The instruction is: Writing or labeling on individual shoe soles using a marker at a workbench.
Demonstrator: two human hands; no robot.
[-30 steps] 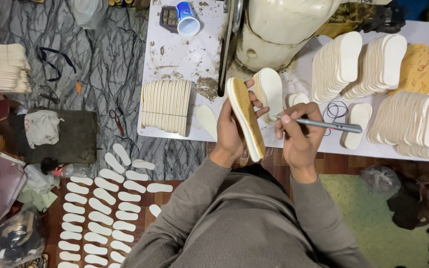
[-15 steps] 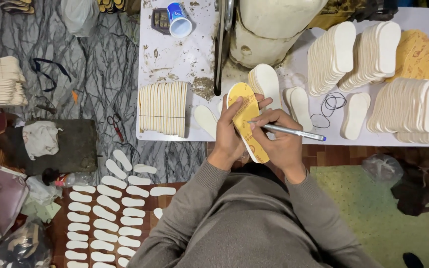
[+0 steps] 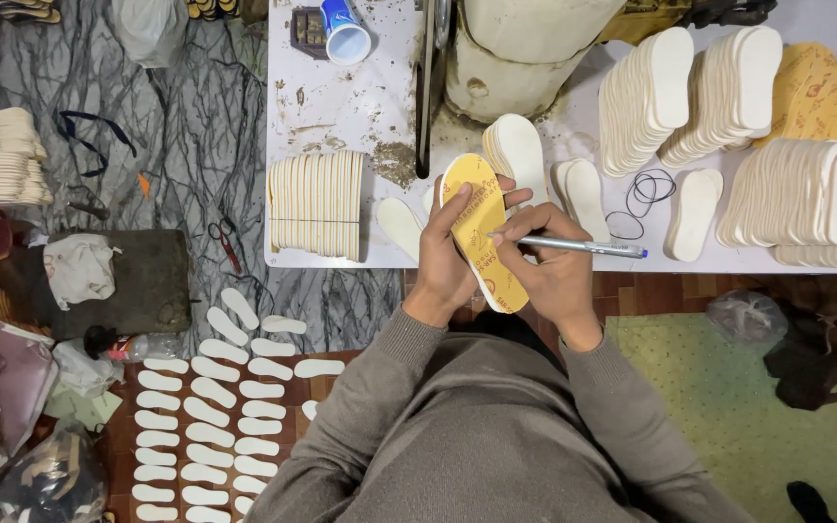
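A worker's left hand (image 3: 443, 254) gripped a yellow insole (image 3: 481, 230) above the table's (image 3: 341, 107) near edge while the right hand (image 3: 544, 266) clasped a pen (image 3: 578, 247) (tip on the insole), apparently marking; steadiness seemed needed next.

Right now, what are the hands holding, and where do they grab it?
Left hand grips the yellow insole along its left edge; right hand pinches a pen near its tip.

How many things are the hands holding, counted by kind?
Yellow foam shoe insole, held in left hand: 1
Silver pen with blue cap, held in right hand: 1
Total: 2
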